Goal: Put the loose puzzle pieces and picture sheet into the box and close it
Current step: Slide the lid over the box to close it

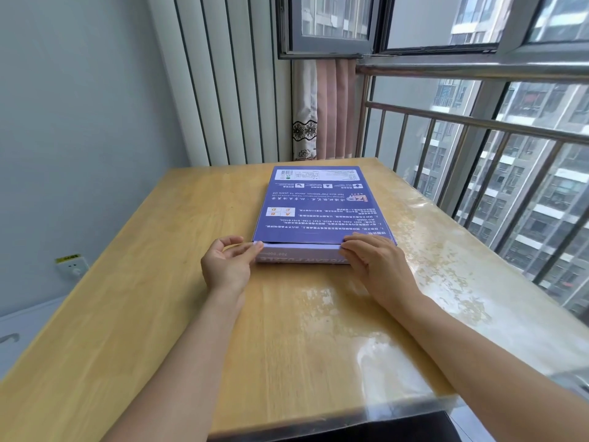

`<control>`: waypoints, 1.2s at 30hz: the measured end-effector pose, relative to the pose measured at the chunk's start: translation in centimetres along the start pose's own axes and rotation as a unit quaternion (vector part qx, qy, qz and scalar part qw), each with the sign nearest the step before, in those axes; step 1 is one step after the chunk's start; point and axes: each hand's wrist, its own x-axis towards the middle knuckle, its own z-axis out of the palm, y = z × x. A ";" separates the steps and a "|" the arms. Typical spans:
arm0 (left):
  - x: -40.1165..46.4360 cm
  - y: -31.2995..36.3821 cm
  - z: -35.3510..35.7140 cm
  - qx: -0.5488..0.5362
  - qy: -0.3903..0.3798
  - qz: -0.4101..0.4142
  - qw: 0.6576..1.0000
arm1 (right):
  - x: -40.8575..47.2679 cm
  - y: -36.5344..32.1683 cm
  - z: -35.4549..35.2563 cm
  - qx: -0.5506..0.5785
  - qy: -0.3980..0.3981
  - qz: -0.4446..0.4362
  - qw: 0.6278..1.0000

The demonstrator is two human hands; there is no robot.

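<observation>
The bench (191,314) is wood-toned under a clear glossy cover sheet (446,298), set against a window with a metal railing (478,122). We see no loose puzzle pieces and no picture sheet anywhere on it, so we judge both are already inside and only the closing is left.

The box (322,205) lies flat near the middle of the bench, purple printed face up, its long side running away from us. The near front flap (302,253) is pale with mirrored lettering. A thin dark gap shows between the lid edge and this flap along the near edge, so the box reads as nearly but not fully seated.

Left hand (228,263): the grip is a pinch, thumb and fingertips (256,247) closed on the near left corner of the box. Right hand (373,260): fingers laid fairly straight over the near right corner, pressing rather than curling; we cannot tell where its thumb sits.

Procedure as we judge it:
- press both corners down and inward together, evenly, so the flap tucks in without buckling;
- keep the box flat on the bench, since the cover sheet looks slick and the box may slide away;
- check that the gap closes along the whole near edge.
</observation>
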 end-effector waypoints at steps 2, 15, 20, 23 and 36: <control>0.1 -0.2 0.2 -0.003 0.008 0.017 1.000 | -0.1 0.1 0.1 0.004 0.001 -0.004 1.000; 1.1 -0.8 -0.3 0.214 -0.107 0.131 0.962 | 0.7 0.8 0.2 0.085 0.019 0.095 0.992; 1.0 -0.9 -0.2 0.225 -0.107 0.144 0.958 | 0.5 3.3 -2.8 0.087 -0.033 0.237 0.967; 1.2 -1.0 -0.2 0.230 -0.104 0.159 0.954 | -0.3 4.5 -4.0 0.234 -0.109 0.348 0.901; 1.0 -0.8 -0.1 0.222 -0.072 0.164 0.958 | -0.4 4.3 -3.5 0.207 0.005 0.390 0.897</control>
